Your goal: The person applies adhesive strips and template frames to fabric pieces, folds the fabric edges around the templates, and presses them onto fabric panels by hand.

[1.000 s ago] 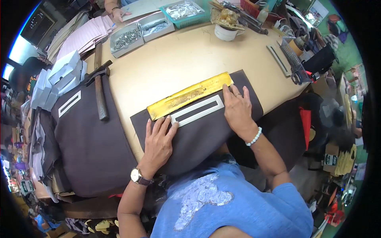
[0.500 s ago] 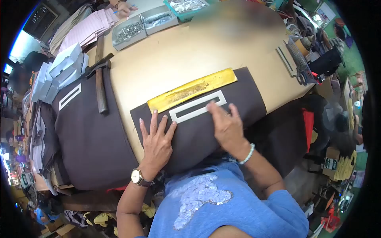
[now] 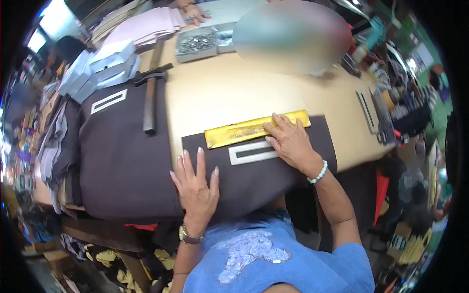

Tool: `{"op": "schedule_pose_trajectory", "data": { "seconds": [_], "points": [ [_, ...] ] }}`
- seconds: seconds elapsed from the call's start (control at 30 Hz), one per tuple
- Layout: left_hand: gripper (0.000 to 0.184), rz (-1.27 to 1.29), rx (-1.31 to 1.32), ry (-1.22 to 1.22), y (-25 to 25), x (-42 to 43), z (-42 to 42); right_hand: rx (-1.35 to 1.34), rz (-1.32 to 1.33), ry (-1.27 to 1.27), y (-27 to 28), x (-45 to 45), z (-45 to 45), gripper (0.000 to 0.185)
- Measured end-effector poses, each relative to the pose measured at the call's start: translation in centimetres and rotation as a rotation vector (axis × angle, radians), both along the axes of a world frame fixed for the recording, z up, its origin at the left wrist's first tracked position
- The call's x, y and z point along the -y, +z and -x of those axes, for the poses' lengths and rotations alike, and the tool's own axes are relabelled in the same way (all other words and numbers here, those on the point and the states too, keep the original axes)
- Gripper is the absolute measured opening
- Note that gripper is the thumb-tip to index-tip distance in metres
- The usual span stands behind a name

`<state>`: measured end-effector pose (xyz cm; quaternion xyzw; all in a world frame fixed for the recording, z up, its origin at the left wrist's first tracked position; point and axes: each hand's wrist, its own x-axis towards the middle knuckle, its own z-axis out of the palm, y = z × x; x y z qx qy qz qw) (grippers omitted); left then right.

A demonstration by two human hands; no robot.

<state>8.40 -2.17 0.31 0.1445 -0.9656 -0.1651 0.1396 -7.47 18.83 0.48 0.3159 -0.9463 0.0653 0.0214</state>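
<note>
A dark cloth piece [image 3: 234,190] lies on the tan table in front of me. Along its far edge rests a yellow bar [image 3: 234,135], and just nearer to me a pale rectangular frame [image 3: 240,160] lies on the cloth. My right hand [image 3: 290,144] lies over the right part of both, its fingertips on the yellow bar, partly hiding the frame's right end. Left of the frame, my left hand [image 3: 195,188] rests on the cloth with its fingers spread, holding nothing.
A larger dark cloth [image 3: 127,161] at the left bears a hammer [image 3: 150,107] and another pale frame [image 3: 108,101]. Light blue boxes [image 3: 112,61] and a tray of metal parts [image 3: 196,44] stand behind. Another person's hand [image 3: 195,14] is beyond. Scissors [image 3: 382,136] lie right.
My right hand has moved onto the yellow bar and the frame's right end. My left hand is off the bar and frame, flat on the cloth. The view has shifted.
</note>
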Motion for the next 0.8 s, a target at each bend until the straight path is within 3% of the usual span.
{"op": "schedule_pose_trajectory", "data": {
  "seconds": [0.13,0.27,0.33,0.37,0.4,0.47,0.5,0.57,0.7,0.73,0.8],
  "points": [
    [0.054,0.08,0.058,0.089,-2.7,-0.8,0.1,-0.111,-0.091,0.0,-3.1,3.4,8.8,0.047],
    [0.052,0.009,0.012,0.074,-2.3,-0.4,0.1,-0.194,-0.081,-0.087,-1.7,3.5,13.9,0.047],
    [0.053,-0.02,0.02,0.063,-2.3,-0.4,-0.1,-0.5,-0.043,0.232,-4.2,-2.4,15.4,0.05],
    [0.055,-0.01,0.003,0.06,-2.4,-0.4,-0.1,-0.117,0.164,-0.261,0.7,-0.8,10.6,0.054],
    [0.055,-0.019,0.004,0.055,-2.4,-0.4,-0.1,-0.096,0.145,-0.405,0.6,-2.9,8.4,0.066],
    [0.056,-0.042,0.009,0.047,-2.3,-0.4,0.1,-0.013,0.084,-0.689,-0.5,-7.2,3.8,0.07],
    [0.056,-0.028,-0.003,0.04,-2.3,-0.3,0.0,-0.029,0.079,-0.746,-1.9,-9.3,1.6,0.065],
    [0.055,-0.081,-0.069,-0.025,-2.1,-0.1,-0.1,-0.147,0.441,-0.66,-5.8,-12.9,-1.4,0.046],
    [0.051,-0.379,-0.379,-0.043,-0.8,0.4,-2.1,0.048,0.685,-0.594,-2.9,-9.0,-3.0,0.013],
    [0.05,-0.459,-0.467,-0.018,0.3,0.6,-3.1,0.086,0.824,-0.509,-2.2,-7.1,-2.3,0.013],
    [0.052,-0.345,-0.569,0.188,3.6,2.3,-5.8,0.172,1.087,-0.324,-0.4,-2.4,-0.8,0.012]
  ]
}}
